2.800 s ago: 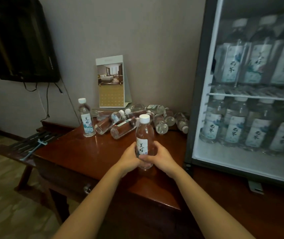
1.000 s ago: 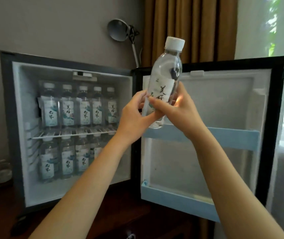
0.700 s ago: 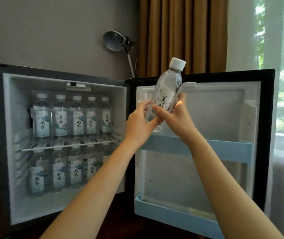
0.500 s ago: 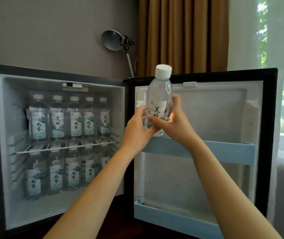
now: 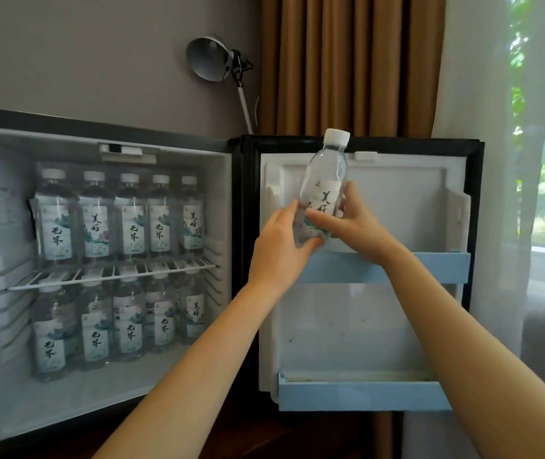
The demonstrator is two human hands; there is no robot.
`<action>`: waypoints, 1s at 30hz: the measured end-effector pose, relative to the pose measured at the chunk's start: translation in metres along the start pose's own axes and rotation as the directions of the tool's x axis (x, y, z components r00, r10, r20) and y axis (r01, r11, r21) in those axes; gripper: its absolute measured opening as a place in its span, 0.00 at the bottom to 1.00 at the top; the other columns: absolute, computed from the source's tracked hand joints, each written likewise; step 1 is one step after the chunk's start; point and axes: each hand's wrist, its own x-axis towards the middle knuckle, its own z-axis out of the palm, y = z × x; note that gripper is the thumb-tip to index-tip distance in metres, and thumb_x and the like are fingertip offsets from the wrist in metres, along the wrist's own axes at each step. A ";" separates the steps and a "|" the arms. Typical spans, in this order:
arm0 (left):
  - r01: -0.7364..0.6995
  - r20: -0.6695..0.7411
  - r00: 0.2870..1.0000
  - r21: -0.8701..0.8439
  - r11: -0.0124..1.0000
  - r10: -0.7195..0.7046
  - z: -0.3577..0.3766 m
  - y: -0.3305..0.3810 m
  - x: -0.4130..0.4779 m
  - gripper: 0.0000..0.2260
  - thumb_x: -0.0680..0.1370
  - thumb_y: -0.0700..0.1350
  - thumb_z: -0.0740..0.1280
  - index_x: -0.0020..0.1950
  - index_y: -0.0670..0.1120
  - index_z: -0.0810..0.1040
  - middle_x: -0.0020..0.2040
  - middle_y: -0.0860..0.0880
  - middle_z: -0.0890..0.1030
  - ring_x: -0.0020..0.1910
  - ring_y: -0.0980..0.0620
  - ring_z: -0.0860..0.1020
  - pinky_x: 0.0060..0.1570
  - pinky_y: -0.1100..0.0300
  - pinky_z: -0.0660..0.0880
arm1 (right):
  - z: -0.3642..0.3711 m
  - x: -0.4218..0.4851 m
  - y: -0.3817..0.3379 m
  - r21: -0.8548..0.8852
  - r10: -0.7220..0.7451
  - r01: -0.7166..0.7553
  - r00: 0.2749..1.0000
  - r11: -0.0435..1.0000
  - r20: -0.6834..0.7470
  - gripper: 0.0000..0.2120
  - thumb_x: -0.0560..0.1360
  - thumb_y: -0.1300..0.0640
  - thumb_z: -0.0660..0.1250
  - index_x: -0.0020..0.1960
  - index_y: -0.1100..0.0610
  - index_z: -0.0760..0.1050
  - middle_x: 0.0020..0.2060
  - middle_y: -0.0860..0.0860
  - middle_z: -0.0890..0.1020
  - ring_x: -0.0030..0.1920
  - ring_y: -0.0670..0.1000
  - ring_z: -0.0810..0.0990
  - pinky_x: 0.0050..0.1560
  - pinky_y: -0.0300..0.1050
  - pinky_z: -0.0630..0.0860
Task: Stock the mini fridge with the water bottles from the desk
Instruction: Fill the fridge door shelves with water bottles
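A clear water bottle (image 5: 325,180) with a white cap and a printed label is held up in front of the open fridge door, tilted slightly right. My left hand (image 5: 277,246) grips its lower part from the left. My right hand (image 5: 350,220) grips it from the right. The bottle's base hangs just above the upper light-blue door shelf (image 5: 430,265). The mini fridge (image 5: 105,150) stands open; several bottles fill its wire upper shelf (image 5: 112,273) and its floor.
The open fridge door (image 5: 413,200) has a second light-blue shelf (image 5: 360,395) at the bottom, with nothing visible in it. A desk lamp (image 5: 211,59) rises behind the fridge. Brown curtains (image 5: 350,61) and a sheer window curtain (image 5: 509,127) hang to the right.
The bottle was carried from the desk to the open fridge door. In the last second it has come down toward the upper door shelf, both hands still holding it.
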 end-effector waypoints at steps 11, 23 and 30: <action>-0.134 -0.184 0.968 0.199 0.971 0.172 0.026 -0.015 -0.004 0.28 0.69 0.45 0.75 0.66 0.38 0.72 0.58 0.43 0.76 0.55 0.48 0.77 0.53 0.64 0.72 | -0.014 0.019 0.023 -0.063 0.070 -0.061 0.986 0.996 0.152 0.19 0.73 0.58 0.69 0.61 0.59 0.65 0.45 0.52 0.82 0.42 0.46 0.82 0.40 0.35 0.77; -0.086 -0.235 0.965 0.147 0.985 0.119 0.038 -0.012 -0.002 0.28 0.70 0.43 0.74 0.68 0.41 0.69 0.60 0.44 0.71 0.58 0.49 0.73 0.53 0.66 0.70 | -0.021 0.024 0.033 -0.174 0.056 -0.033 0.990 0.984 0.128 0.23 0.68 0.55 0.74 0.56 0.56 0.66 0.42 0.56 0.79 0.40 0.53 0.80 0.44 0.50 0.82; -0.063 -0.149 0.985 0.131 0.989 0.082 0.024 -0.011 -0.007 0.28 0.73 0.44 0.72 0.70 0.44 0.65 0.63 0.46 0.68 0.58 0.54 0.72 0.54 0.62 0.74 | -0.015 0.019 0.031 -0.235 0.005 0.012 0.997 0.972 0.071 0.28 0.67 0.51 0.75 0.59 0.53 0.63 0.41 0.59 0.81 0.40 0.57 0.81 0.43 0.50 0.80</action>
